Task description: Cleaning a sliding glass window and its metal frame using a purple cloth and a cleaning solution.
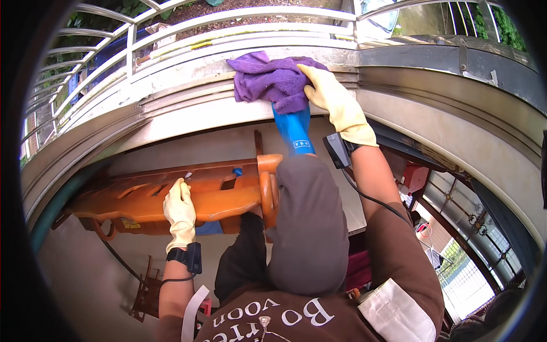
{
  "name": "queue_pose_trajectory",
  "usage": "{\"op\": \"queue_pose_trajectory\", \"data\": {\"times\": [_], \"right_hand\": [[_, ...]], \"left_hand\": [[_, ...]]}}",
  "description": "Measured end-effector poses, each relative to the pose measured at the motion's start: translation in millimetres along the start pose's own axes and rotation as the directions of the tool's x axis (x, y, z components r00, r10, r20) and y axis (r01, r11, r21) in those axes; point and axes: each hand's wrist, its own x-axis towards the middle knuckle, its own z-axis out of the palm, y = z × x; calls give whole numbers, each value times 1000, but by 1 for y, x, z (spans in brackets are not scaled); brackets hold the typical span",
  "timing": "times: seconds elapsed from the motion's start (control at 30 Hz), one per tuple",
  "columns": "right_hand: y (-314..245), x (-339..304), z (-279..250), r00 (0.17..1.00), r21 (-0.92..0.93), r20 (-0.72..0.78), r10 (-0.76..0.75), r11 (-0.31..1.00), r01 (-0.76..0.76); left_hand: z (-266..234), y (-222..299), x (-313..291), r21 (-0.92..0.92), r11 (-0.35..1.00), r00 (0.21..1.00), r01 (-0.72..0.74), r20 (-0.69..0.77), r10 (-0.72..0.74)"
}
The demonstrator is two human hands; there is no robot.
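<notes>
A crumpled purple cloth point(272, 82) lies over the window track point(188, 94) at the top centre. My right hand point(336, 102), in a pale yellow rubber glove, is closed on the cloth's right side; its lower fingers are hidden in the folds. Lower left, my left hand point(180, 214), gloved alike, grips the upper edge of an orange-brown wooden bench point(228, 203), fingers bent over it. My raised leg ends in a blue boot-like cover point(294, 134), its far end tucked behind the cloth.
Beyond the track runs a white metal railing point(245, 19). A dark ledge point(433, 61) continues along the right. A small wooden stool point(147, 293) stands on the floor at lower left. Cables trail from the black wrist devices. A patterned metal door point(473, 214) is at right.
</notes>
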Motion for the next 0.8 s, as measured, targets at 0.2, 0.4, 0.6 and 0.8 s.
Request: {"op": "queue_pose_trajectory", "data": {"times": [0.2, 0.4, 0.6, 0.8], "right_hand": [[-34, -8, -33, 996, -115, 53, 70, 991, -64], [-12, -19, -86, 785, -480, 158, 599, 741, -469], [38, -45, -3, 846, -451, -15, 533, 751, -482], [53, -25, 22, 774, -177, -17, 633, 760, -625]], "left_hand": [[-1, -8, -6, -8, 999, 999, 50, 8, -50], [0, -3, -3, 1, 999, 999, 41, 12, -41], [-12, -4, -4, 23, 996, 996, 84, 31, -84], [2, -12, -3, 73, 991, 993, 114, 25, -116]]}}
